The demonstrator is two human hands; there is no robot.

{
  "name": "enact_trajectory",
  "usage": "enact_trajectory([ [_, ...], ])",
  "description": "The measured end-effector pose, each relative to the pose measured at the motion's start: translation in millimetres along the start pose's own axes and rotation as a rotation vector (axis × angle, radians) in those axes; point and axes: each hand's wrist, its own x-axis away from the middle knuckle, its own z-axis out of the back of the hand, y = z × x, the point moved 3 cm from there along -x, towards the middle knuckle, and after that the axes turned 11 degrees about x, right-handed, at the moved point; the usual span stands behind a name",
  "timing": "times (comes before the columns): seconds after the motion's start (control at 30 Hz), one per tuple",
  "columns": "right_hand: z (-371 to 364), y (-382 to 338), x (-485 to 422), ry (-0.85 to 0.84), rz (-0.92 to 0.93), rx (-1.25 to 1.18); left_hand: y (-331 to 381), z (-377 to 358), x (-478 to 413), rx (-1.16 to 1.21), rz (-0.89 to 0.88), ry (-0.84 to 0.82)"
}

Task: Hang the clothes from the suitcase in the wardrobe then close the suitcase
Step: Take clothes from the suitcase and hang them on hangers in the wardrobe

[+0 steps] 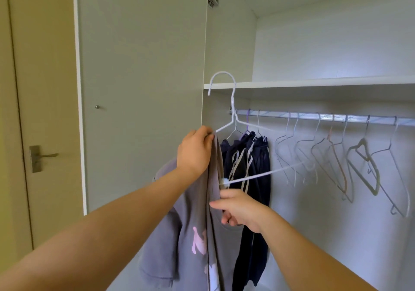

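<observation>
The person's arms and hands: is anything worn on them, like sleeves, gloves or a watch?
Nothing shows. The left hand and right hand are bare, without gloves, rings or watch; the left forearm and right forearm are uncovered to the picture's edge.

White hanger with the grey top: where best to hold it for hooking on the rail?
Probably the bare neck of the white hanger, just under its hook, taken from the front: the grey top drapes its left shoulder, leaving the hook free.

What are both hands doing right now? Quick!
Left hand: closed, gripping the grey top at the white hanger's shoulder.
Right hand: closed, pinching the grey top lower down.
</observation>
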Motion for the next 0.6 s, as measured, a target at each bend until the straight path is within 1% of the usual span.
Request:
enact_trajectory([
  [0.07,-4.9,12.3,3.1,-0.120,-0.127,0.012,1.0,7.8,-3.9,0.014,0.011,0.047],
  [0.1,-5.7,20.0,3.7,-0.142,-0.185,0.022,1.2,12.2,-5.1,-0.012,0.009,0.070],
  [0.2,-0.4,39.1,4.6,-0.152,-0.284,0.220,-0.5,26.1,-5.6,-0.152,-0.032,0.120],
  [0.27,5.0,48.2,6.8,-0.145,-0.299,0.355,-5.7,34.9,-6.9,-0.189,-0.037,0.150],
  [0.3,9.8,49.5,7.6,-0.100,-0.281,0.377,-9.7,39.1,-7.5,-0.205,-0.025,0.162],
  [0.33,16.9,50.0,6.8,-0.020,-0.243,0.394,-13.7,43.2,-8.0,-0.224,-0.010,0.171],
  [0.43,45.2,43.0,6.7,0.290,-0.105,0.425,-24.9,52.5,-7.4,-0.287,0.017,0.166],
  [0.47,52.5,39.9,8.7,0.359,-0.070,0.442,-27.4,54.6,-6.5,-0.302,0.015,0.155],
  [0.6,70.5,30.4,17.2,0.520,-0.021,0.519,-39.3,66.2,-4.3,-0.356,-0.029,0.107],
])
